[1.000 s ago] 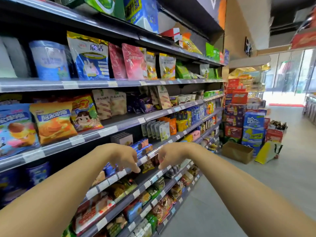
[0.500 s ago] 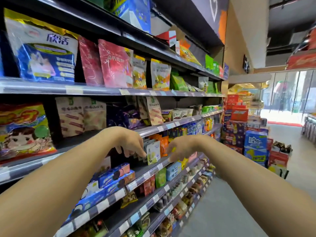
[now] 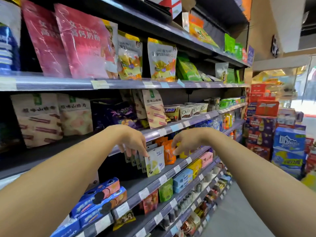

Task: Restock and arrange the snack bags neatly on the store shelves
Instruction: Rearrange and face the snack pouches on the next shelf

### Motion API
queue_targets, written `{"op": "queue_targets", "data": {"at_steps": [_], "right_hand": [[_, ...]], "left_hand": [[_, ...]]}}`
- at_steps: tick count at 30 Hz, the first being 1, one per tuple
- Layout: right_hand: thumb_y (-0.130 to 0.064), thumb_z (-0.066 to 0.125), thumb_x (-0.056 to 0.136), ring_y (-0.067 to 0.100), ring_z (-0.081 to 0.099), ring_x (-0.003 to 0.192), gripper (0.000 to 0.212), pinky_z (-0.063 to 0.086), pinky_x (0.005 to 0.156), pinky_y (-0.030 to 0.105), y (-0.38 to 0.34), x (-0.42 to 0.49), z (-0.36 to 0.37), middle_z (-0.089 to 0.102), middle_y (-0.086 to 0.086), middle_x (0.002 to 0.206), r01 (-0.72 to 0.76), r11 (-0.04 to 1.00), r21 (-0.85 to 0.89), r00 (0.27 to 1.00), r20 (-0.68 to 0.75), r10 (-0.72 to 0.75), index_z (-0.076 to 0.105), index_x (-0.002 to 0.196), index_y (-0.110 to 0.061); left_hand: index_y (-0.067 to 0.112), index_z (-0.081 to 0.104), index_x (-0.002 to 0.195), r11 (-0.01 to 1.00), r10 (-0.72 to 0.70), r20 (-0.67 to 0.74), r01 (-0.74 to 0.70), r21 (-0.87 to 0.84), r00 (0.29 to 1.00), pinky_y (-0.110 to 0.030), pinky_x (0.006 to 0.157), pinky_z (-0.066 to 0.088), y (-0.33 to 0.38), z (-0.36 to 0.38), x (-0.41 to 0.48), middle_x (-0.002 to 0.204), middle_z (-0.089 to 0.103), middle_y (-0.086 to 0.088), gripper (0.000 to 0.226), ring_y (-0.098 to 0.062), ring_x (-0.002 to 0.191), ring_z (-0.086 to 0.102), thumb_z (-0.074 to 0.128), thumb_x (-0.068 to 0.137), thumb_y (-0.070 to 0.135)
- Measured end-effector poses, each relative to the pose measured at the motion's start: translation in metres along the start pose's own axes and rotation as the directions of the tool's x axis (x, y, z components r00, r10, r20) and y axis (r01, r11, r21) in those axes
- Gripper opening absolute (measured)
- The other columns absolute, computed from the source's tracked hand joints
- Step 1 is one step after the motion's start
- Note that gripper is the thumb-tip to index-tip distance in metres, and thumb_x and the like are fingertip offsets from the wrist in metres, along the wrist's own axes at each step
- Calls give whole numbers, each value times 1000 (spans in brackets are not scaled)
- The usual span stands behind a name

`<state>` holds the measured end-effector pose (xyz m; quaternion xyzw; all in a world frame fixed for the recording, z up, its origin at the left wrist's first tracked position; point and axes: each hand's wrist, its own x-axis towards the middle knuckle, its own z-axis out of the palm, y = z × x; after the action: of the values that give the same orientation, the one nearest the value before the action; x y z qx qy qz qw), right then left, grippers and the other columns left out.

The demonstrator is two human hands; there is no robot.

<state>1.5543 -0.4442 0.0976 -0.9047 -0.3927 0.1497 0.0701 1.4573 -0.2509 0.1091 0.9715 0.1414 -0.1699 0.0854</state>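
Shelf (image 3: 171, 173) w/ white pouches (image 3: 154, 162), orange pouches (image 3: 169, 153), pink box (image 3: 206, 159).

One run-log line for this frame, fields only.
phase: arranging | left hand: fingertips on white-green pouches | right hand: touching orange pouches | grip: none closed | shelf: third visible

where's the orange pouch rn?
Head view, centre: the orange pouch stands on the third shelf, right of the white-and-green pouches, under the right hand.

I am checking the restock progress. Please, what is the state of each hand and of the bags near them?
Left hand: open, fingertips on the white pouches.
Right hand: open, fingers at the orange bags.
White pouches: upright, in a row.
Orange bags: upright.
Beige bag: leaning.
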Motion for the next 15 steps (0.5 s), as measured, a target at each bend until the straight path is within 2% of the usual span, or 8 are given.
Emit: {"op": "queue_targets", "data": {"at_steps": [2,3,5,7,9,11,13,15], "right_hand": [[-38,61,93,17,66,101,51,55,86,34,18,29,-15,62,0,116,30,1000,-1,999,-15,-30,50,139,-18],[-38,60,93,17,66,100,52,55,84,34,26,43,-22,63,0,113,52,998,-17,998,-24,-53,49,140,-17],[-38,60,94,16,65,91,51,53,73,27,42,72,-39,61,-6,95,95,995,-39,995,-35,-96,50,139,-16],[-37,61,93,15,64,86,51,50,68,23,59,101,-57,56,-11,84,140,989,-46,989,-45,-142,50,139,-17],[-38,61,93,10,62,77,49,48,62,22,75,129,-76,57,-12,81,181,981,-75,981,-60,-186,52,136,-17],[-41,60,92,13,62,84,48,50,69,26,91,157,-92,66,-6,97,233,965,-119,968,-65,-242,56,132,-15],[-43,61,91,18,59,105,52,46,89,32,107,186,-102,61,-1,127,278,949,-150,950,-102,-295,55,134,-15],[-41,63,88,18,54,112,53,42,95,33,122,213,-107,56,-1,134,310,945,-100,928,-186,-324,53,135,-18]], "left_hand": [[20,53,132,1000,-14,-16,14,-28,1000,-42,98,52,4,-13,32,112,64,-3,49,-21,103,66,64,90,44],[19,54,130,999,-16,-47,14,-40,999,-42,97,53,6,-21,48,108,63,-1,48,-20,102,65,64,90,43],[17,57,119,997,-26,-172,13,-75,985,-37,89,55,11,-35,80,106,61,-1,41,-20,97,65,66,88,43],[19,56,104,983,-45,-352,-22,-182,935,-29,72,49,15,-48,117,99,60,-1,29,-18,86,59,70,85,38],[25,55,106,938,-127,-550,-80,-337,825,-25,67,40,18,-58,157,94,58,5,32,-14,87,54,75,81,30],[17,54,115,859,-281,-682,-141,-493,675,-29,71,42,20,-64,198,102,61,3,50,-18,97,59,80,74,31],[11,46,127,729,-472,-685,-191,-657,556,-31,78,46,23,-70,234,113,61,-6,67,-26,108,59,82,74,29],[5,39,138,610,-616,-626,-214,-763,478,-35,88,47,24,-76,266,127,59,-14,81,-32,118,57,83,74,28]]}}
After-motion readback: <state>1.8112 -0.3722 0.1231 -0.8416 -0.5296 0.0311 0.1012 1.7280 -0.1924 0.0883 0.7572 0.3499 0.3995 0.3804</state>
